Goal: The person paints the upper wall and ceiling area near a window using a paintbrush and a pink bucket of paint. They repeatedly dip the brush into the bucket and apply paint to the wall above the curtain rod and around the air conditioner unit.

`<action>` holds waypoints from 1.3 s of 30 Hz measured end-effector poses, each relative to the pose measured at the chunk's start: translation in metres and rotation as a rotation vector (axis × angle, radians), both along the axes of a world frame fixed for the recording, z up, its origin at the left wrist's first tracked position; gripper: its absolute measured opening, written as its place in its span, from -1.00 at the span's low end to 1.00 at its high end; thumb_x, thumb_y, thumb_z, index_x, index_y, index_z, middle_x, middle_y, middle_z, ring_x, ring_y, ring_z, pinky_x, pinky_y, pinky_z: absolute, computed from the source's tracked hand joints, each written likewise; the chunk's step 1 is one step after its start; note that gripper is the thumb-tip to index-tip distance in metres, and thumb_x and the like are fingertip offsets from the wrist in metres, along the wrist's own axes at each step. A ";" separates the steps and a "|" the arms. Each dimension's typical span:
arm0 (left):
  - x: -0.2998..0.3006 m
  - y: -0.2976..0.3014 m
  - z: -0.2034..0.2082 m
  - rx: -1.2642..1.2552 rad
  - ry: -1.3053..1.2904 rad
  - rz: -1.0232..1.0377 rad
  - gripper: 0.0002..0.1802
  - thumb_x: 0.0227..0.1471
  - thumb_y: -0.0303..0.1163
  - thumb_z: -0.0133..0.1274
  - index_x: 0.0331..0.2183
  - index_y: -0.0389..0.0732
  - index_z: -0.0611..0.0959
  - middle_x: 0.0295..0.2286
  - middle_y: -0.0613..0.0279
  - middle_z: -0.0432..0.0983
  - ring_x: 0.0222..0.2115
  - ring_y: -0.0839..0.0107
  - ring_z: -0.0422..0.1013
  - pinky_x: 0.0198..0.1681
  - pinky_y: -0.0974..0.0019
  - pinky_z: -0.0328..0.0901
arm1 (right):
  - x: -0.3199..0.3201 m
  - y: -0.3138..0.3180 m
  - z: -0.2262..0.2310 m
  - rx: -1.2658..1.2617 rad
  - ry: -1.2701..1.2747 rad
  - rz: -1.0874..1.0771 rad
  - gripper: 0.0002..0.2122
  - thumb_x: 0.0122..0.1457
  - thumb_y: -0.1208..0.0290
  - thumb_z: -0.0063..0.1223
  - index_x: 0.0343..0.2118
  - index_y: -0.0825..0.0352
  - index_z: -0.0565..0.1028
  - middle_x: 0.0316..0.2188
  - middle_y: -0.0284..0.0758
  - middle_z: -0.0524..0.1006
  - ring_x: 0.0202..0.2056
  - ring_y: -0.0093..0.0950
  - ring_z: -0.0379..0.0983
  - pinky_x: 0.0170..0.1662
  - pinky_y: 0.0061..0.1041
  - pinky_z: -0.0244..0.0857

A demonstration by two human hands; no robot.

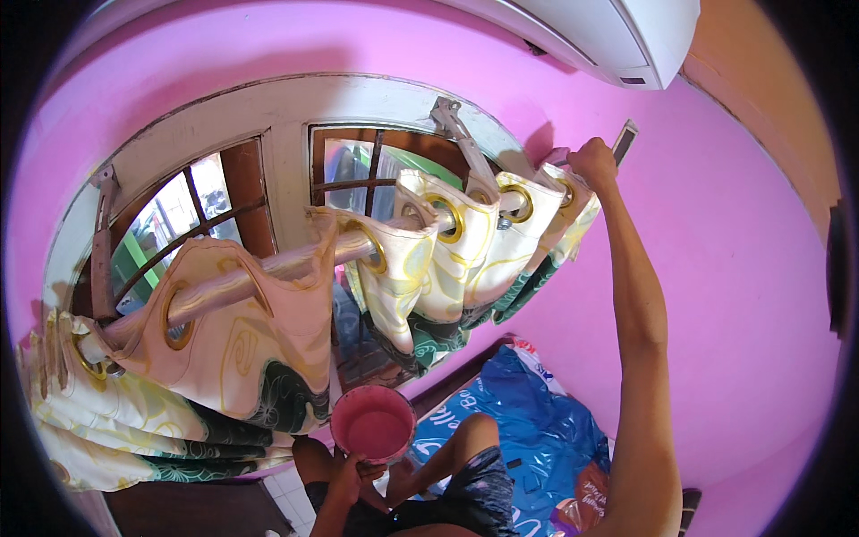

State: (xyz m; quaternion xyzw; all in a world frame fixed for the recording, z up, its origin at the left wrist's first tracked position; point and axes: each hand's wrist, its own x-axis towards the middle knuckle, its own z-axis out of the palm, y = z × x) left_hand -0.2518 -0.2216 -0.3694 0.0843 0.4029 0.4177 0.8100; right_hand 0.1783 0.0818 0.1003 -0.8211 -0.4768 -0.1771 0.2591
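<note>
My left hand [352, 479] grips the near side of a small round tub [336, 416], pink inside, held low in front of my lap. It looks to have pink paint in it. My right arm is stretched up and forward to the pink wall. There my right hand [593, 163] is closed in a fist at the far right end of the curtain rod [295, 264]. What the fist holds is hidden. A flat pale strip with a dark face [625, 141] sticks up just beyond the knuckles. Beside the fist hangs a cream, yellow and green eyelet curtain [479, 255].
A second curtain section [215, 331] hangs at left. Brackets [461, 139] carry the rod before an arched window frame [286, 103]. An air conditioner [626, 40] juts out overhead. Below, blue plastic sheeting [537, 430] lies by my bare knees.
</note>
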 end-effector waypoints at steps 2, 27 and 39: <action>0.001 0.003 -0.002 0.020 0.017 -0.001 -0.43 -0.02 -0.37 -0.07 0.03 -0.20 0.13 -0.33 -0.09 0.46 -0.42 0.02 0.52 -0.35 0.12 0.48 | 0.010 0.007 -0.005 0.060 0.028 0.071 -0.63 -0.14 0.21 0.17 -0.30 0.37 0.51 -0.30 -0.08 0.55 -0.23 -0.17 0.50 -0.20 -0.30 0.37; 0.002 0.007 -0.005 0.041 0.069 -0.038 -0.46 -0.02 -0.36 -0.01 -0.02 -0.25 0.20 -0.29 -0.08 0.46 -0.39 0.02 0.51 -0.29 0.05 0.46 | -0.023 -0.031 -0.013 0.373 0.307 0.382 -0.84 -0.13 0.44 0.09 -0.50 0.41 0.59 -0.65 -0.28 0.54 -0.56 -0.53 0.47 -0.46 -0.55 0.32; 0.002 0.010 0.000 0.055 0.049 -0.042 -0.38 -0.04 -0.44 -0.05 0.05 -0.19 0.09 -0.28 -0.10 0.46 -0.41 0.00 0.51 -0.31 0.00 0.47 | -0.011 -0.020 -0.018 0.269 0.061 0.130 -0.78 -0.17 0.30 0.13 -0.48 0.33 0.61 -0.59 -0.21 0.57 -0.50 -0.37 0.53 -0.37 -0.44 0.37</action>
